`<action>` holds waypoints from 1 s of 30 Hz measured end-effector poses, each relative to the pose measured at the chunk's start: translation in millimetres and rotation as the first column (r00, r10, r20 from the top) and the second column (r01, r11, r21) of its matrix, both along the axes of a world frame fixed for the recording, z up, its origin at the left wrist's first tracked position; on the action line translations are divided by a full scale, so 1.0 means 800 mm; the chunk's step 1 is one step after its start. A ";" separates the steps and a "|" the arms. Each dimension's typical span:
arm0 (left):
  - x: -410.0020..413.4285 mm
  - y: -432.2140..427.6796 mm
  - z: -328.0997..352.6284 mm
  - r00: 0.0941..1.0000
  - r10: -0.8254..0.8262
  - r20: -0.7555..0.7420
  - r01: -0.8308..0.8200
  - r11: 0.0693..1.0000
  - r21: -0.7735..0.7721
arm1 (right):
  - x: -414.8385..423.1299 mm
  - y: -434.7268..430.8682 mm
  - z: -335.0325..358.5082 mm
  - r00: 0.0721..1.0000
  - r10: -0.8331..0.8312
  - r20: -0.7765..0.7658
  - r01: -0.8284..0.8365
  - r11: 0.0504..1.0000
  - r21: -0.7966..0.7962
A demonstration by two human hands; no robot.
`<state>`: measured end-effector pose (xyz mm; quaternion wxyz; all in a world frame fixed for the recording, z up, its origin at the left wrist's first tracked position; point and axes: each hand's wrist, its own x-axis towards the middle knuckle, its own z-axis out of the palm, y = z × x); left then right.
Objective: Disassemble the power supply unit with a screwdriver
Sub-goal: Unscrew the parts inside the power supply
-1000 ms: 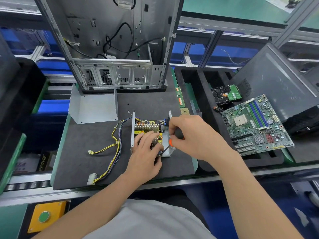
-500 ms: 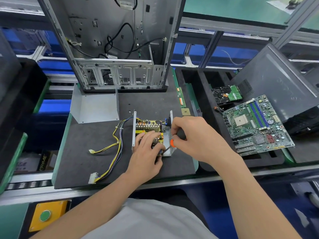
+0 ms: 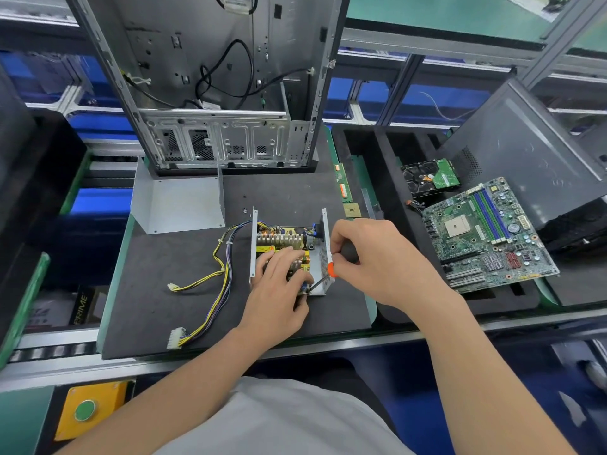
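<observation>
At frame centre, the right hand [image 3: 377,261] is gripping the screwdriver [image 3: 331,269], needing firm axial pressure, the flat left hand [image 3: 279,290] bracing the power supply unit [image 3: 282,238].

Power supply unit [image 3: 279,239]: silver perforated walls, yellow board inside. Screwdriver [image 3: 330,270]: black handle, orange collar. Cable bundle [image 3: 224,274]: yellow, black, purple strands; white connector [image 3: 175,338]. Mat [image 3: 164,307]: dark grey. Motherboard [image 3: 483,234]: green, blue slots. Hard drive [image 3: 427,178]: black, green board. Button [image 3: 84,410]: green, on yellow box [image 3: 101,394].
</observation>
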<state>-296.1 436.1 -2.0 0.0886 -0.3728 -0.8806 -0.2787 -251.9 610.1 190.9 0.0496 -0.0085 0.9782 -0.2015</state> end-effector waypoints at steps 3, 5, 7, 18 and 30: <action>0.000 0.000 0.000 1.000 0.004 0.000 -0.004 1.000 -0.006 | 0.000 -0.001 0.000 1.000 -0.003 0.001 0.003 1.000 0.001; 0.000 0.000 0.001 1.000 0.007 0.000 -0.007 1.000 -0.010 | -0.001 -0.001 0.000 1.000 -0.004 0.005 0.004 1.000 0.002; 0.001 0.000 0.002 1.000 0.006 -0.003 -0.006 1.000 -0.011 | -0.001 -0.002 0.000 1.000 -0.005 0.006 0.005 1.000 0.002; 0.001 0.000 0.004 1.000 0.007 0.011 -0.007 1.000 -0.021 | -0.001 -0.001 0.001 1.000 -0.006 -0.001 0.006 1.000 0.013; 0.002 0.001 0.004 1.000 0.005 0.006 -0.006 1.000 0.018 | 0.005 0.002 -0.001 1.000 -0.029 -0.004 0.029 1.000 -0.004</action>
